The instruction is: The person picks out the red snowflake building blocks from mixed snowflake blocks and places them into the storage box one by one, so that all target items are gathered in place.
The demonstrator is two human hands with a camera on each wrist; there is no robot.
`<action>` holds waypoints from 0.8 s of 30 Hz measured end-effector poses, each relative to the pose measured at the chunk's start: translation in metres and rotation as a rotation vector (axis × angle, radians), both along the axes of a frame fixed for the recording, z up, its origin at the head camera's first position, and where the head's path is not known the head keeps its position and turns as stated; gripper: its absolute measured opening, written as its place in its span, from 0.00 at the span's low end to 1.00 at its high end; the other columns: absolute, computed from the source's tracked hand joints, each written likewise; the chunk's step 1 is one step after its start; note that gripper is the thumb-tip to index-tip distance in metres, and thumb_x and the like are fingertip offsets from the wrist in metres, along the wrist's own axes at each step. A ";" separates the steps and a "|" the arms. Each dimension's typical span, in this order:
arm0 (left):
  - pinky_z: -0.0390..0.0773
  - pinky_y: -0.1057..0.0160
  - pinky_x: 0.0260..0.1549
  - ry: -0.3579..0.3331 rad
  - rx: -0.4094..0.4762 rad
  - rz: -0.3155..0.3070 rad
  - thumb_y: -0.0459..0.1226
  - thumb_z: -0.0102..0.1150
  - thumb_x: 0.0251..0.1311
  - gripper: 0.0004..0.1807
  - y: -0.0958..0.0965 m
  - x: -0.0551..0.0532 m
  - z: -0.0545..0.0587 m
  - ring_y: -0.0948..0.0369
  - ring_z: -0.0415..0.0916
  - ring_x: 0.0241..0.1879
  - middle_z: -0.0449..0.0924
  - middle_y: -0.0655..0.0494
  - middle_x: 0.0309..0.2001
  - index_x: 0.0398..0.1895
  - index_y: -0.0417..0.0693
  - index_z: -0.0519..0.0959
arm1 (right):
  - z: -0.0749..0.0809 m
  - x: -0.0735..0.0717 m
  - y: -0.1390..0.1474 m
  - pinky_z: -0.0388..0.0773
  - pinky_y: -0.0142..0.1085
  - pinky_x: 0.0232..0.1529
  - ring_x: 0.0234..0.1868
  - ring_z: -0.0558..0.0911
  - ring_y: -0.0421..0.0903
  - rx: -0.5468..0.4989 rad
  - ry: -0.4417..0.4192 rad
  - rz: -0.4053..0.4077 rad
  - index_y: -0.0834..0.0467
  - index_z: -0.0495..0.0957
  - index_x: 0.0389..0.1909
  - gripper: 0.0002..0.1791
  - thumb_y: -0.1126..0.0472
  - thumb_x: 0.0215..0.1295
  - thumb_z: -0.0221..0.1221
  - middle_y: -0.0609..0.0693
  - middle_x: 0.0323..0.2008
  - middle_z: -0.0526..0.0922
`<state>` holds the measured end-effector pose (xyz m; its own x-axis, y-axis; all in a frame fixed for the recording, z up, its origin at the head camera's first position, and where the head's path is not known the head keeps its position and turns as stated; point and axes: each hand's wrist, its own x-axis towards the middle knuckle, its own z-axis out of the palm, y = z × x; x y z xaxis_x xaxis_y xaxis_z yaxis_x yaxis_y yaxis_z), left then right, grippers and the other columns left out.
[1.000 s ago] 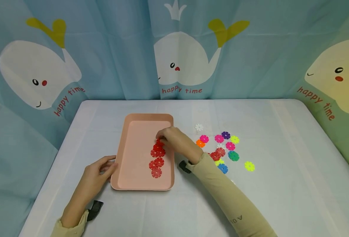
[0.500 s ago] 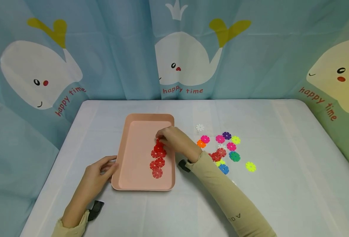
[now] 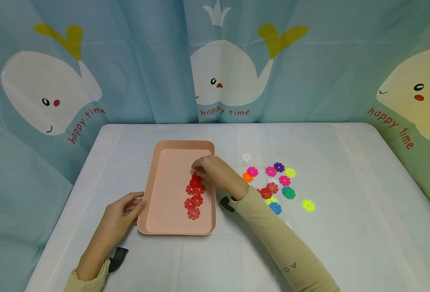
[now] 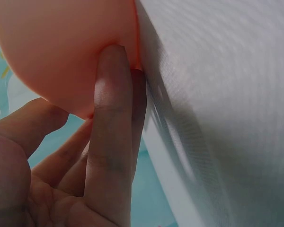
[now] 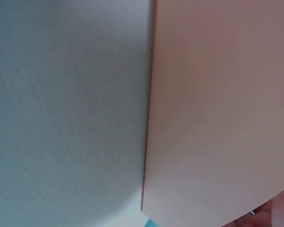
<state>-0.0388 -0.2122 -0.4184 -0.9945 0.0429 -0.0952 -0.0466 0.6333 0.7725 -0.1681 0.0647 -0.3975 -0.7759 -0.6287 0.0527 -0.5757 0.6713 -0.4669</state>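
A pink rectangular tray (image 3: pixel 171 225) lies on the white-covered table. At its near left side my left hand (image 3: pixel 121 211) grips the wall. In the left wrist view the thumb and fingers of the left hand (image 4: pixel 109 142) pinch the tray's outer side (image 4: pixel 61 47). Several red plastic snowflake discs (image 3: pixel 196 200) lie overlapping in a column inside the tray's right half. Over the top of that column is my right hand (image 3: pixel 215 172), fingers bent downward; whether a disc is between the fingertips is hidden. The right wrist view shows mostly the tray's side (image 5: pixel 217 104).
Loose snowflake discs lie right of the tray: a green one (image 3: pixel 288 192), a purple one (image 3: pixel 279 167), a blue one (image 3: pixel 275 208), a white one (image 3: pixel 245 157), red ones (image 3: pixel 272 188) and others. The right sleeve (image 3: pixel 284 243) passes over the table beside them. A whale-print curtain (image 3: pixel 134 81) hangs behind.
Both hands and the tray stay nearly in place. Slightly less red shows at the right fingertips than before.
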 end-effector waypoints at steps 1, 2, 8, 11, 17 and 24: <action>0.80 0.71 0.34 -0.001 0.005 0.001 0.43 0.57 0.71 0.23 0.000 0.000 0.000 0.53 0.84 0.47 0.85 0.46 0.48 0.64 0.42 0.75 | 0.000 0.000 0.000 0.82 0.35 0.50 0.43 0.86 0.45 0.001 -0.002 0.000 0.62 0.86 0.47 0.13 0.66 0.61 0.68 0.53 0.42 0.88; 0.80 0.71 0.34 -0.001 0.008 0.002 0.43 0.57 0.71 0.23 0.000 0.000 0.000 0.54 0.84 0.47 0.85 0.46 0.48 0.64 0.42 0.75 | 0.000 0.001 0.001 0.82 0.35 0.50 0.43 0.86 0.45 0.000 -0.006 0.000 0.62 0.85 0.48 0.13 0.66 0.61 0.68 0.53 0.43 0.88; 0.80 0.71 0.35 0.005 -0.014 -0.001 0.43 0.57 0.71 0.22 0.001 0.000 0.000 0.53 0.84 0.47 0.85 0.46 0.48 0.63 0.43 0.76 | 0.004 0.006 0.005 0.82 0.35 0.49 0.43 0.86 0.46 -0.030 -0.038 0.013 0.63 0.84 0.49 0.15 0.66 0.61 0.68 0.53 0.43 0.88; 0.80 0.71 0.36 0.007 -0.026 -0.002 0.43 0.57 0.71 0.22 0.001 0.000 0.001 0.52 0.84 0.48 0.85 0.46 0.48 0.63 0.42 0.76 | 0.005 0.008 0.008 0.82 0.35 0.50 0.44 0.86 0.46 -0.043 -0.031 0.025 0.64 0.84 0.49 0.15 0.66 0.60 0.69 0.53 0.44 0.88; 0.80 0.71 0.35 0.008 -0.015 0.002 0.43 0.57 0.71 0.22 0.001 0.001 0.002 0.52 0.84 0.48 0.85 0.46 0.48 0.63 0.42 0.76 | 0.012 0.014 0.014 0.82 0.36 0.50 0.45 0.86 0.47 -0.066 -0.004 0.037 0.64 0.84 0.49 0.15 0.66 0.62 0.68 0.54 0.44 0.87; 0.81 0.69 0.38 0.020 -0.048 -0.001 0.43 0.57 0.71 0.22 0.001 0.000 0.001 0.52 0.84 0.47 0.85 0.47 0.48 0.63 0.43 0.76 | 0.024 0.022 0.021 0.81 0.39 0.52 0.48 0.85 0.49 -0.064 -0.017 0.029 0.65 0.83 0.50 0.15 0.66 0.63 0.67 0.55 0.47 0.86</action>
<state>-0.0385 -0.2108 -0.4171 -0.9962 0.0401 -0.0768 -0.0303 0.6696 0.7421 -0.1460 0.0859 -0.3730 -0.7588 -0.6463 0.0804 -0.5858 0.6234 -0.5179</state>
